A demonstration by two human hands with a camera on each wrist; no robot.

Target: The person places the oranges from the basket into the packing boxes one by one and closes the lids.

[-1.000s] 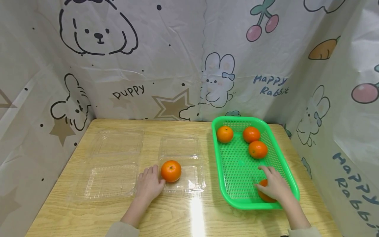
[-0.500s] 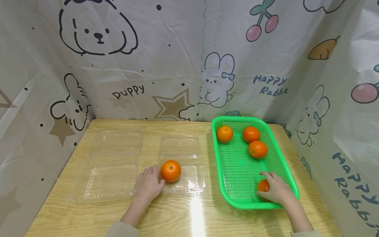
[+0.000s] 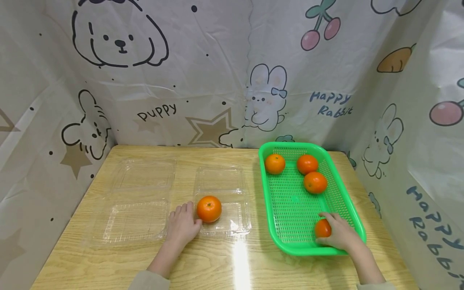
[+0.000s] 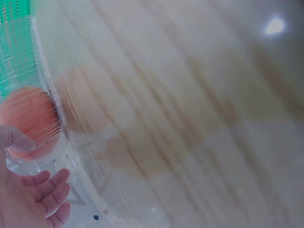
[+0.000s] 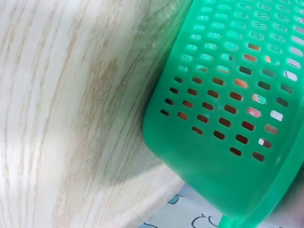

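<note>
An orange sits in the front part of the smaller clear plastic container, mid-table. My left hand rests at that container's left edge, fingers loosely extended and thumb close to the orange. In the left wrist view the hand shows relaxed fingers near the orange. Inside the green basket, at the front right, my right hand curls its thumb and fingers round another orange. The right wrist view mostly shows the basket's wall, which hides the hand's grip.
Three more oranges lie toward the back of the basket, one orange at its left. A larger clear container lies on the wooden table at the left. Printed cloth surrounds the table at back and sides.
My right hand has lowered onto the front orange and closed round it, and the orange has shifted slightly. The left hand and its nearby orange have stayed put.
</note>
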